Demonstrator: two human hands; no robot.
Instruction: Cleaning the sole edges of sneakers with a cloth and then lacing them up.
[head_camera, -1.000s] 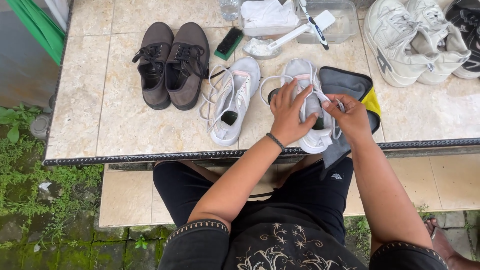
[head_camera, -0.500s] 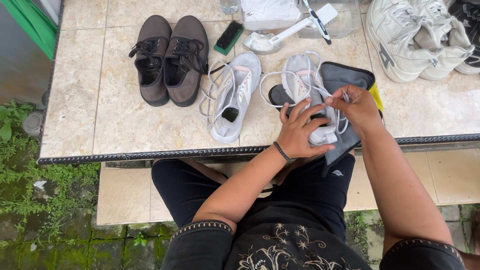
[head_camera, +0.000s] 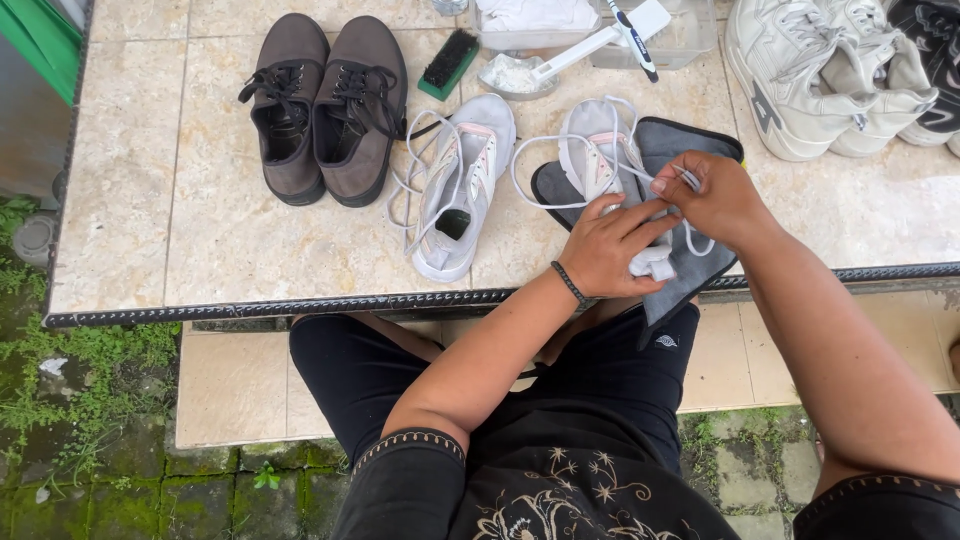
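Now the left hand (head_camera: 605, 250) clamps the grey sneaker's (head_camera: 600, 160) heel, the right hand's (head_camera: 715, 195) grip pinching its lace (head_camera: 545, 203).

Outdoors, flat daylight, no hard shadows. My worktop (head_camera: 200, 250) is a low slab of beige marbled tiles with pale grout lines and a dark studded metal edge strip (head_camera: 260, 308) along the near side. Under it a lower tiled step (head_camera: 235, 385) in the same beige. Ground below is grey paving stones (head_camera: 200, 495), mossy, with weeds and grass (head_camera: 85, 360) pushing through at left. Green panel (head_camera: 45, 40) at top left corner, grey surface beside it.
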